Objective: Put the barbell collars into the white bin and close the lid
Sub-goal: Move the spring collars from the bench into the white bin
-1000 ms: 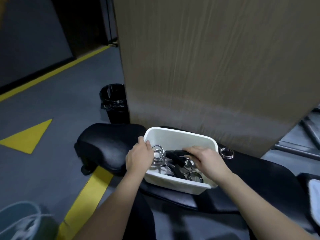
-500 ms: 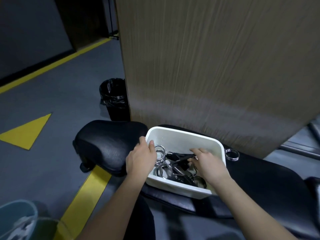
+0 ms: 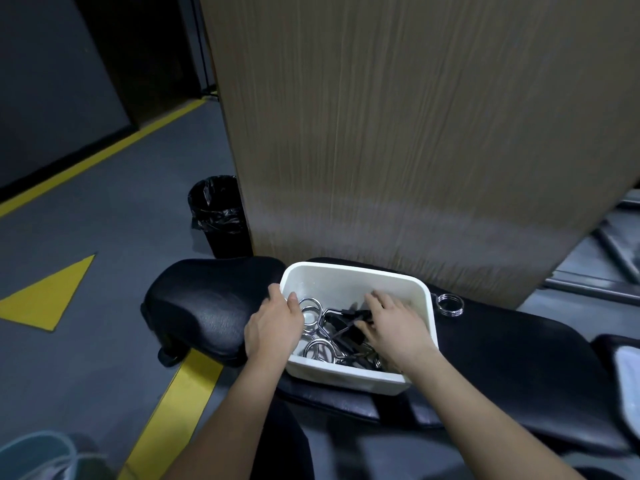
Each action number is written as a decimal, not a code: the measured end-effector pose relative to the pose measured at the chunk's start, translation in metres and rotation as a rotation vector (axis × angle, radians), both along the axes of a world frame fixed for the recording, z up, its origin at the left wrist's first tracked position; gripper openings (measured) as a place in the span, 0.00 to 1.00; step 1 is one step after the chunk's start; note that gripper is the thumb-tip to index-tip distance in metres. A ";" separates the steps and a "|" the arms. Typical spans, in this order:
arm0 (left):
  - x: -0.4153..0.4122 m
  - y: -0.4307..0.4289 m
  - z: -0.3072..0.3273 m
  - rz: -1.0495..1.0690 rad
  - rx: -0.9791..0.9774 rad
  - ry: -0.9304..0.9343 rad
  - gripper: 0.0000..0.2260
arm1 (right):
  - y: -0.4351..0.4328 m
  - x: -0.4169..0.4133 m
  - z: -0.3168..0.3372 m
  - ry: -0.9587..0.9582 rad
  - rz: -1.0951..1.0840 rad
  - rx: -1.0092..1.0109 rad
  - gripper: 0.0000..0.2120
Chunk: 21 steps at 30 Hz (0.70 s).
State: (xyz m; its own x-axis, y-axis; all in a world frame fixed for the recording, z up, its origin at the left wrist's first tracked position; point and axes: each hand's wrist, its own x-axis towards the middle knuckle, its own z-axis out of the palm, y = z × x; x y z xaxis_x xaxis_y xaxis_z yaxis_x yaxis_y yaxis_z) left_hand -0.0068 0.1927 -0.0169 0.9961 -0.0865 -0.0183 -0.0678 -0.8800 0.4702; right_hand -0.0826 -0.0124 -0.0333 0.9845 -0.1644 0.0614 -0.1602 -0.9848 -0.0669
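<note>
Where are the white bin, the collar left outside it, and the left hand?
white bin (image 3: 356,276): head view, far inner wall.
loose collar (image 3: 449,305): head view, coil on the bench pad.
left hand (image 3: 273,327): head view, back of hand at the bin's left rim.

White bin (image 3: 356,271) stood open from above; both hands and tangled collars (image 3: 317,318) crowded its inside; wooden panel (image 3: 398,133) blocked approach just behind

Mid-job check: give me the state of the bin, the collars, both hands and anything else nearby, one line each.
white bin: open, no lid on it, standing on the bench.
collars in bin: piled loosely inside.
loose collar: outside the bin, lying on the bench by its right side.
left hand: gripping the bin's left rim.
right hand: inside the bin, over the collars; grasp unclear.
black trash can: upright, bag-lined.
</note>
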 end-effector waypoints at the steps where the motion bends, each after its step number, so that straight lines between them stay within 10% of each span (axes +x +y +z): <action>1: 0.000 0.000 0.000 -0.002 0.002 0.001 0.15 | 0.001 0.000 0.005 -0.117 0.010 0.052 0.21; 9: -0.003 -0.003 0.000 -0.006 0.063 -0.028 0.18 | -0.044 -0.035 0.029 -0.732 -0.362 0.586 0.09; 14: -0.003 -0.010 0.000 0.039 0.115 -0.053 0.20 | -0.100 -0.049 -0.018 -0.405 -0.569 0.520 0.14; 21: 0.002 -0.008 -0.002 0.041 0.139 -0.036 0.20 | -0.110 -0.022 -0.050 0.127 -0.158 0.262 0.31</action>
